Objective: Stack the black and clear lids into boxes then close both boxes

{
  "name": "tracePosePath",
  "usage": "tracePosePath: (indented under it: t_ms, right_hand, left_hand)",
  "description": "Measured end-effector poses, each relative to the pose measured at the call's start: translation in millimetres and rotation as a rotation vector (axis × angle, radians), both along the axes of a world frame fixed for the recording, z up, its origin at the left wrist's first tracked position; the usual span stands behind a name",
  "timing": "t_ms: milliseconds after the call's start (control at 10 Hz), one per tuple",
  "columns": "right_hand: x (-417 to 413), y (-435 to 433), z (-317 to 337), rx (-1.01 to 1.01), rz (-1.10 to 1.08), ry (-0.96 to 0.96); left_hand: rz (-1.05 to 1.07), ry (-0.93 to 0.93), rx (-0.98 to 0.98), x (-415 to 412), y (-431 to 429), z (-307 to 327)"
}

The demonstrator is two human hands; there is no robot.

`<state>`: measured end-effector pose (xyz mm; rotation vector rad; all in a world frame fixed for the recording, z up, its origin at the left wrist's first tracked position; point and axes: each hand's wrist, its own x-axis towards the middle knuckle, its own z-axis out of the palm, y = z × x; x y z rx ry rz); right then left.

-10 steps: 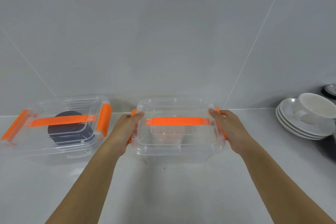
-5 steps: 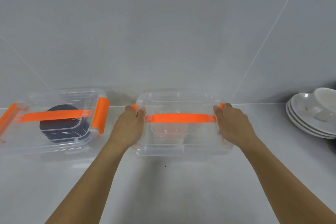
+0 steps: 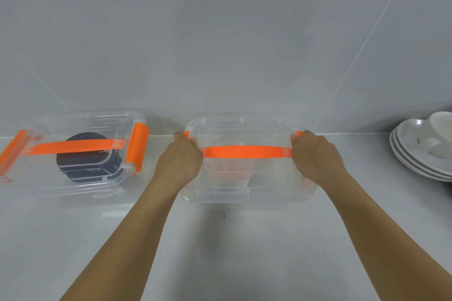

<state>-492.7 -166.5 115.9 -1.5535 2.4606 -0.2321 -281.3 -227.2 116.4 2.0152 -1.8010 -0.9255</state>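
Observation:
Two clear plastic boxes with orange handles and orange side latches stand on the white counter. The left box [image 3: 73, 178] has its cover on, and a stack of black lids [image 3: 85, 168] shows through it. The right box [image 3: 247, 190] also wears its cover, with faint clear lids [image 3: 228, 171] visible inside. My left hand [image 3: 179, 161] presses on the right box's left end over the orange latch. My right hand [image 3: 315, 156] presses on its right end over the other latch. Both latches are mostly hidden under my fingers.
A stack of white plates [image 3: 420, 154] with a cup on top stands at the far right by the tiled wall. The bare counter [image 3: 220, 252] stretches toward me in front of the boxes.
My hands have curled down over the right box's two ends, covering the orange latches more. The view has shifted, so the plates sit further right in frame.

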Motion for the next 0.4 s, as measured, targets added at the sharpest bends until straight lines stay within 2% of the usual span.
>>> tracePosePath:
  t_ms: [200, 400]
  right_hand:
    - [-5.2, 3.0, -1.3, -0.054, -0.166, -0.354]
    - [-6.2, 16.0, 13.2, -0.094, -0.164, -0.328]
  left_hand:
    - [-0.016, 0.068, 0.055, 10.8, -5.3, -3.1]
    - [-0.023, 0.082, -0.075, 28.3, 8.3, 18.4]
